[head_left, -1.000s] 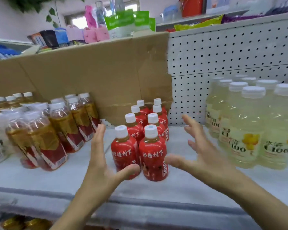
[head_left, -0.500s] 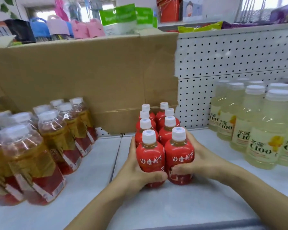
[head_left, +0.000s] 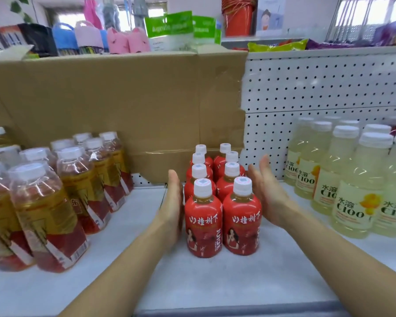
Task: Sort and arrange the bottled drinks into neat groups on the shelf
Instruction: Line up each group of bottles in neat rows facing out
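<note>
Several small red juice bottles (head_left: 222, 216) with white caps stand in two tidy rows at the middle of the white shelf (head_left: 215, 282). My left hand (head_left: 173, 202) lies flat along the left side of the rows, fingers straight, touching or nearly touching the bottles. My right hand (head_left: 269, 191) is flat beside the right side, a small gap from the bottles. Neither hand holds anything. Amber tea bottles (head_left: 55, 202) with red-gold labels are grouped at the left. Pale yellow C100 bottles (head_left: 350, 193) are grouped at the right.
A brown cardboard sheet (head_left: 124, 106) and a white pegboard (head_left: 325, 88) back the shelf. Packaged goods (head_left: 169, 30) and bags sit on the level above. Bare shelf strips separate the three bottle groups. The shelf's front edge (head_left: 238, 311) runs along the bottom.
My hands closed in on the red bottles from both sides and gripped the front pair half a second ago. Now the fingers are straight and both hands lie flat alongside the rows.
</note>
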